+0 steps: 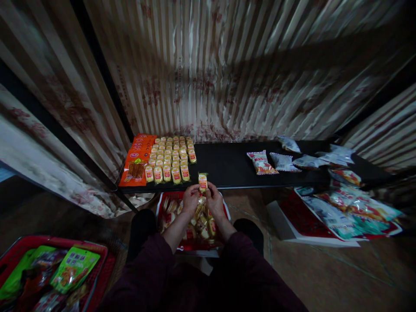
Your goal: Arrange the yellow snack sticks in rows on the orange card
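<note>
A small yellow wrapped snack [203,182] is pinched upright between my left hand [190,200] and my right hand [215,202], at the front edge of the black shelf [221,162]. Both hands are closed on its sides. Below them a red basket [160,212] holds many similar wrapped snacks [201,223]. On the shelf's left part, rows of the same yellow packs [167,172] stand close together, beside orange bags [134,167] at the far left end.
White and red snack bags [262,164] lie on the shelf's right part. At the right, a red basket [302,216] overflows with bags. Another red basket [103,255] with green bags [75,268] sits at the lower left. A striped curtain [208,69] hangs behind the shelf.
</note>
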Available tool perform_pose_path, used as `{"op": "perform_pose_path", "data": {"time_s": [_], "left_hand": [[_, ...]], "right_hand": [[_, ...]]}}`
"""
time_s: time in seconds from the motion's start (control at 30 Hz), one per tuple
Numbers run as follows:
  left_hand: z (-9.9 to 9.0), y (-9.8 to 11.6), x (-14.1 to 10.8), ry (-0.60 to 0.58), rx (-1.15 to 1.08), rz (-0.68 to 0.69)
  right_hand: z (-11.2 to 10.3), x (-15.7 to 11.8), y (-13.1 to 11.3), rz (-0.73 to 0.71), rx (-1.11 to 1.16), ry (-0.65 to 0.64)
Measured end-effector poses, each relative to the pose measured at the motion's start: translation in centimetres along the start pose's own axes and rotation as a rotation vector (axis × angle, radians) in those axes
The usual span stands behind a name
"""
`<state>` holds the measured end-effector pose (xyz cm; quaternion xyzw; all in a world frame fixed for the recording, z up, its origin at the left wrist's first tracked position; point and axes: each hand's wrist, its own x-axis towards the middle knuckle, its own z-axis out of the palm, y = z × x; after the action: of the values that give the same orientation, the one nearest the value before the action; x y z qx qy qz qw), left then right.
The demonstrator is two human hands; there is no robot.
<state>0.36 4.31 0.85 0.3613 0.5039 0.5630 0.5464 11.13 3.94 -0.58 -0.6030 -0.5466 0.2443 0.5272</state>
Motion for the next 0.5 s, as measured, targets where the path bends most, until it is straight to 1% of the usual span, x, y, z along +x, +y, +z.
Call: {"op": "perform_pose_path", "data": {"time_s": [0.3,0.37,0.5], "left_hand": [[0.1,1.5,0.8,0.005,0.101,0.005],[0.2,1.5,1.1,0.000,0.106,0.008],[0.4,1.1,1.8,0.026,0.126,0.021]], "right_hand": [[0.5,1.3,-0.5,0.011,0.047,0.013],[0.6,1.7,-0.5,0.013,0.065,0.009],[1.0,2.5,-0.2,-0.004,0.076,0.007]]}}
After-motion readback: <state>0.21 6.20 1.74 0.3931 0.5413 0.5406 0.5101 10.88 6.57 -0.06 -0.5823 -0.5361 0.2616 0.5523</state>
